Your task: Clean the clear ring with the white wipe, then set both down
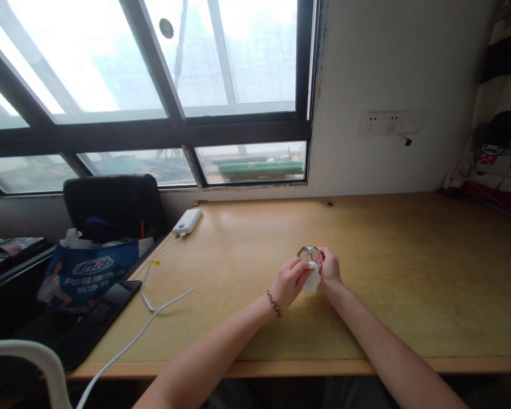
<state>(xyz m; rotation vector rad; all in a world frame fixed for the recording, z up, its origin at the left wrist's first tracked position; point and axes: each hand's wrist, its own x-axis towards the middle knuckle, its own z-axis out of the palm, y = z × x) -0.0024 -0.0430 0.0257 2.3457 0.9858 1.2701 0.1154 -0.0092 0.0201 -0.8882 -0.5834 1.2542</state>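
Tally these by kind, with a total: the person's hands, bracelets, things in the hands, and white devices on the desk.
Hands: 2 (left hand, right hand)
Bracelets: 1 (braided bracelet)
Held things: 2 (white wipe, shiny metallic item)
White devices: 1 (white device)
Total: 6

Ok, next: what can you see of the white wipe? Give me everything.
The white wipe is small, thin and soft-looking, with an uneven outline; paper or cloth, I cannot tell. The left hand pinches its upper end; the rest hangs between it and the right hand, close to the metallic watch-like object held there. Whether it touches the metal is unclear.
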